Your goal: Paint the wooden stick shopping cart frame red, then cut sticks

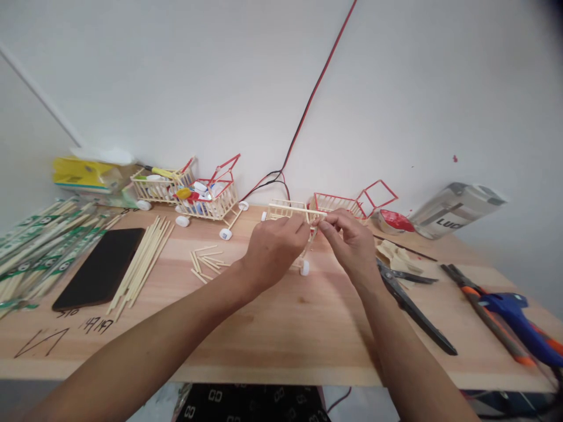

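Left hand, right hand above wooden tabletop, white wall behind

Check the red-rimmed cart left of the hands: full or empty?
Full: the cart shows white and yellow items heaped to the top.

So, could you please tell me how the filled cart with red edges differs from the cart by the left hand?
Colour: the filled cart has red edges, while the visible rim of the cart by the left hand is pale.
View: the filled cart stands mostly unobstructed, while the other is partly hidden behind the left hand.
Both have slender pale bars and white wheels.
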